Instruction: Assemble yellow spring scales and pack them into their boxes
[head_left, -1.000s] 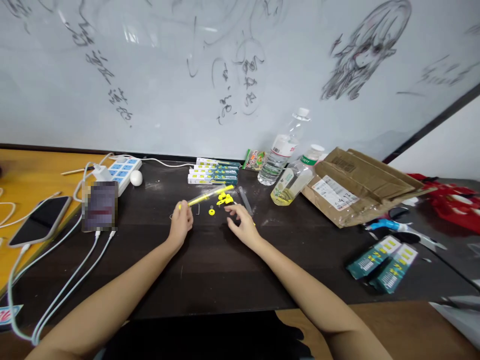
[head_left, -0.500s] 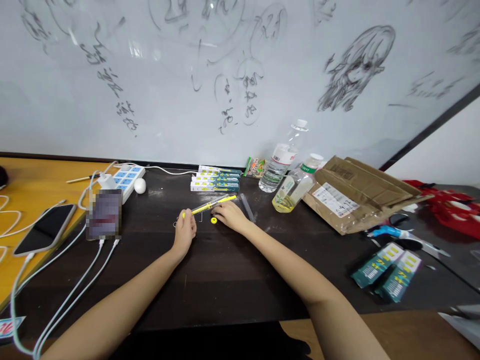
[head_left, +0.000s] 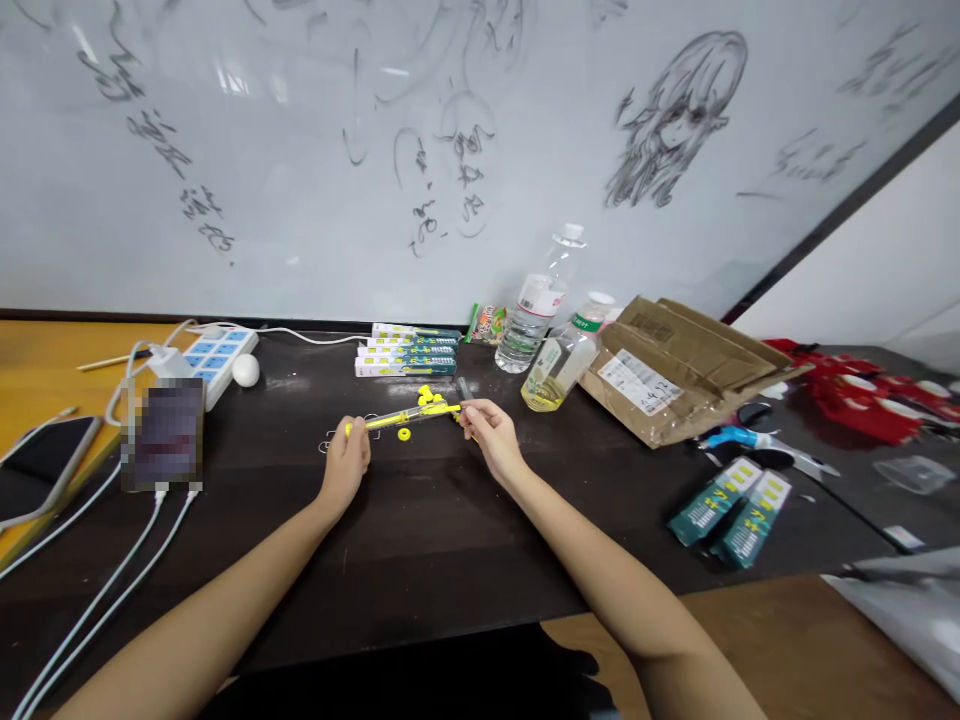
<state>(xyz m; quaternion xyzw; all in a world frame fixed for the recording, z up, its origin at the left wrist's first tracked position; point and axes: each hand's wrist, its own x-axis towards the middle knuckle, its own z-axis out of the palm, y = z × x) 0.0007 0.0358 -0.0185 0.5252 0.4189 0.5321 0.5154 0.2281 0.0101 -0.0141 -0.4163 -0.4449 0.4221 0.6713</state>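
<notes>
One tube (head_left: pixel 409 415), yellow and clear, spans the gap between two hands in the middle of the frame. Just behind it sits a small cluster of yellow pieces (head_left: pixel 430 398), too bunched to count; one yellow ring (head_left: pixel 404 434) lies just in front. Four slim boxes (head_left: pixel 406 367) show in a row behind, above the frame's centre, and two more boxes (head_left: pixel 716 503) lie at the lower right. Two bottles (head_left: pixel 545 378) stand right of centre, with one snack packet (head_left: pixel 488 324) beside them and one parcel (head_left: pixel 637 383) to their right. At the left are one power strip (head_left: pixel 217 362) and one phone (head_left: pixel 45 462).

The left grip (head_left: pixel 345 465) is closed, fingers wrapped around the tube's left end. The right grip (head_left: pixel 491 435) has thumb and fingers drawn nearly together at the tube's right tip; whether they pinch the tip or some small part is too small to tell.

The tube runs rightward from the left grip, rising slightly toward the right grip's fingertips, over the dark bench (head_left: pixel 420 560).
</notes>
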